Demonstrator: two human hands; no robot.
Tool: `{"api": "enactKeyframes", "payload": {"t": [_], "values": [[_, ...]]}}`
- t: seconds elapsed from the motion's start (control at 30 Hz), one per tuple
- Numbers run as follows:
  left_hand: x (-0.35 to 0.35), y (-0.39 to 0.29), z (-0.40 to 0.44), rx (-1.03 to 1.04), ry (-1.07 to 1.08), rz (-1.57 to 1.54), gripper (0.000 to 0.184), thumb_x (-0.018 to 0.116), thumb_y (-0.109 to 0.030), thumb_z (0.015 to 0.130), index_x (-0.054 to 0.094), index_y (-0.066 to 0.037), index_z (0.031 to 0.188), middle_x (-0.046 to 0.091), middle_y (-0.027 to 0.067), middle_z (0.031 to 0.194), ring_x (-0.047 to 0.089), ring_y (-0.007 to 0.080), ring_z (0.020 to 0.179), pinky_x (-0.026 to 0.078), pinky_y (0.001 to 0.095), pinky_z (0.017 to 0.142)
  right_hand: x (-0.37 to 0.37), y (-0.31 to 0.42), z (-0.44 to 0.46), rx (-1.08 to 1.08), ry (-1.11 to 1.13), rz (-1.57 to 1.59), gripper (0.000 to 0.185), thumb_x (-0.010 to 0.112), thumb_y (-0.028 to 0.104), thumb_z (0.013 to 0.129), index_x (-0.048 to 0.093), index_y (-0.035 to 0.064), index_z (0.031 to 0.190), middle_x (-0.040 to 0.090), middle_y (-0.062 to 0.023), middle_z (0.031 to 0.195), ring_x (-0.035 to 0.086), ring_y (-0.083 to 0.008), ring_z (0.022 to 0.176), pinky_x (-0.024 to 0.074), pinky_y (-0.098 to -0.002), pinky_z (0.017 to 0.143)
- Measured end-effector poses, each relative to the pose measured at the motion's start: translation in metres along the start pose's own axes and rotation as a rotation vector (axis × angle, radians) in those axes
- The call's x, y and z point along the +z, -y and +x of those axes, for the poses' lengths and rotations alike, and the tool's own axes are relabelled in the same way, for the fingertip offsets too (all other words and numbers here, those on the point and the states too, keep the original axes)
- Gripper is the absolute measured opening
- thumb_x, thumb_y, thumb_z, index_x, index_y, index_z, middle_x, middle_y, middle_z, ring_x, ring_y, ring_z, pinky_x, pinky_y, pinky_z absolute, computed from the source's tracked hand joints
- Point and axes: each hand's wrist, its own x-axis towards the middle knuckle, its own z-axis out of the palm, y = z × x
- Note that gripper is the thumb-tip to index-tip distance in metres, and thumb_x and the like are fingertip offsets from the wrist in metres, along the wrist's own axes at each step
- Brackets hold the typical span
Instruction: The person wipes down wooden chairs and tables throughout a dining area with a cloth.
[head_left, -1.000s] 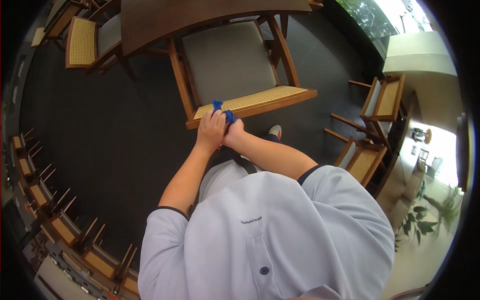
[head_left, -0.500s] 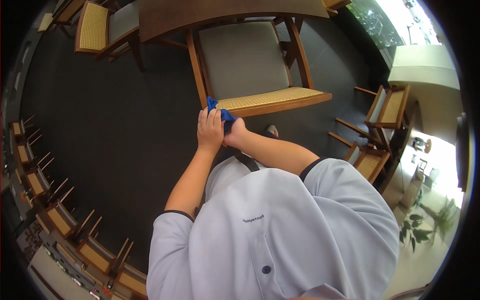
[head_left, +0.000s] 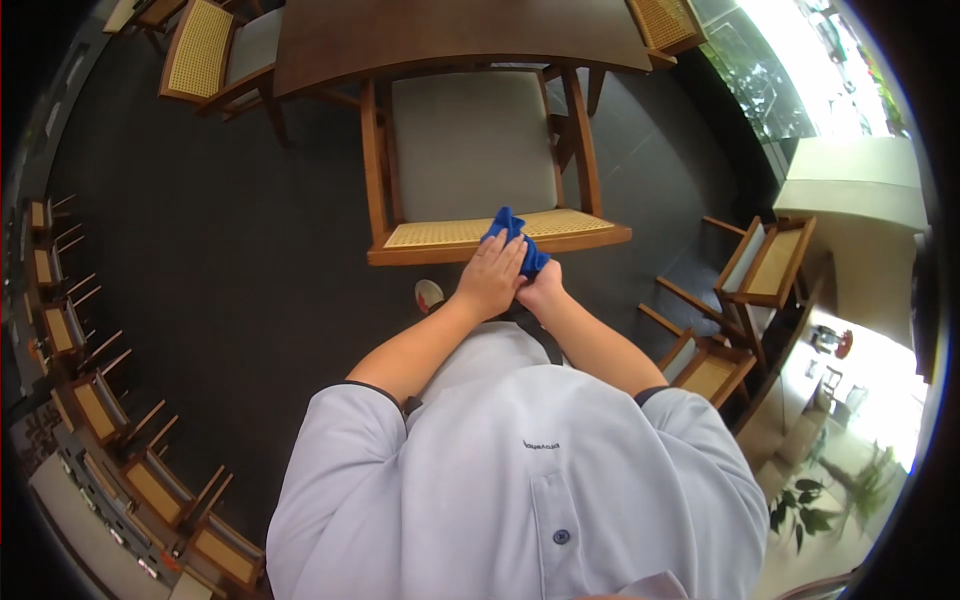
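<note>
A bunched blue cloth [head_left: 535, 262] is between my hands, in front of the woven cane back [head_left: 430, 234] of a wooden chair. My left hand [head_left: 488, 275] lies over the cloth's left side, its fingers pressed along it and pointing at the chair. My right hand [head_left: 543, 288] is closed around the cloth's lower right end. The cloth's top overlaps the back's wooden rail near its middle; whether it touches the rail I cannot tell. Beyond the back is the chair's grey seat [head_left: 475, 145].
A dark brown table [head_left: 460, 35] stands beyond the chair. Another cane chair [head_left: 200, 50] is at its left and one [head_left: 665, 25] at its right. More chairs [head_left: 770, 262] stand at the right, with a row along the left. My shoe [head_left: 428, 293] shows on the dark floor.
My hands and the cloth have moved right, from the left end of the chair back to near its middle. The view has shifted, and a shoe now shows left of my hands.
</note>
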Motion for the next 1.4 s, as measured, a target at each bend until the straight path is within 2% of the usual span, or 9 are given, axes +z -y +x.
{"api": "enactKeyframes", "payload": {"t": [0.23,0.27,0.4,0.6,0.7,0.87,1.0,1.3,1.4], "values": [[0.045,-0.06,0.091,0.114,0.136,-0.124,0.072,0.069,-0.037,0.082,0.049,0.003,0.139,0.045,0.0182,0.148,0.039,0.0364,0.139,0.027,0.0465,0.118,-0.034,0.116,-0.032,-0.133,-0.051,-0.095,0.044,0.026,0.028,0.103,0.058,0.0077,0.126,0.061,-0.014,0.131,0.06,-0.0304,0.12,0.0484,-0.0466,0.103],[0.051,-0.066,0.1,0.132,0.132,-0.129,0.074,0.071,-0.037,0.08,0.049,0.004,0.138,0.046,0.0183,0.147,0.039,0.0359,0.138,0.027,0.047,0.117,-0.033,0.13,-0.041,-0.117,-0.06,-0.101,0.048,0.021,0.027,0.103,0.055,0.0055,0.13,0.059,-0.0147,0.134,0.055,-0.0311,0.128,0.0397,-0.0495,0.112],[0.073,-0.095,0.131,0.154,0.129,-0.084,0.078,0.076,-0.035,0.076,0.049,0.003,0.138,0.045,0.0176,0.147,0.04,0.0347,0.137,0.029,0.047,0.117,-0.073,0.176,-0.023,-0.157,0.017,-0.103,0.049,0.018,0.027,0.104,0.051,0.0049,0.134,0.057,-0.0151,0.137,0.052,-0.0313,0.13,0.0394,-0.0493,0.112],[0.105,-0.117,0.156,0.178,0.094,0.034,0.065,0.073,-0.025,0.076,0.055,-0.001,0.133,0.047,0.0136,0.146,0.043,0.0333,0.135,0.033,0.0465,0.115,-0.078,0.206,-0.034,-0.182,0.005,-0.143,0.043,0.022,0.025,0.104,0.054,0.006,0.126,0.062,-0.0126,0.126,0.059,-0.0283,0.12,0.0466,-0.0458,0.104],[0.107,-0.113,0.153,0.194,0.054,0.0,0.058,0.071,-0.018,0.076,0.058,-0.003,0.131,0.049,0.0117,0.145,0.044,0.0334,0.134,0.035,0.046,0.114,-0.09,0.201,-0.028,-0.107,0.024,-0.151,0.035,0.029,0.024,0.103,0.055,0.0079,0.121,0.062,-0.0088,0.12,0.062,-0.0244,0.11,0.0498,-0.043,0.092],[0.063,-0.091,0.118,0.145,0.068,-0.041,0.055,0.066,-0.006,0.076,0.059,-0.007,0.131,0.051,0.0111,0.145,0.046,0.0333,0.134,0.037,0.0444,0.113,-0.079,0.157,-0.027,0.01,0.06,-0.218,0.031,0.035,0.022,0.103,0.055,0.0062,0.12,0.063,-0.0106,0.117,0.061,-0.0253,0.11,0.0482,-0.0445,0.098],[0.018,-0.056,0.066,0.058,0.051,0.029,0.053,0.065,-0.006,0.079,0.059,-0.008,0.131,0.053,0.0106,0.142,0.049,0.0331,0.131,0.038,0.0441,0.112,-0.045,0.103,-0.029,0.126,0.104,-0.371,0.029,0.036,0.02,0.103,0.054,0.004,0.12,0.061,-0.0136,0.117,0.058,-0.0286,0.114,0.0466,-0.0459,0.102],[-0.084,0.051,-0.1,-0.253,-0.094,0.05,0.048,0.06,-0.004,0.083,0.061,-0.008,0.13,0.053,0.0104,0.142,0.047,0.0352,0.134,0.04,0.0441,0.111,0.033,-0.108,-0.021,0.248,0.199,-0.715,0.033,0.039,0.014,0.102,0.048,0.0004,0.13,0.054,-0.0148,0.129,0.053,-0.0297,0.122,0.041,-0.0482,0.109],[-0.114,0.074,-0.156,-0.346,-0.087,-0.152,0.049,0.06,0.0,0.084,0.06,-0.007,0.132,0.052,0.0125,0.143,0.047,0.0374,0.133,0.04,0.0438,0.111,0.06,-0.174,-0.034,0.166,0.234,-0.937,0.027,0.045,0.017,0.101,0.058,0.0081,0.123,0.063,-0.008,0.113,0.062,-0.021,0.103,0.0499,-0.041,0.091]]}}
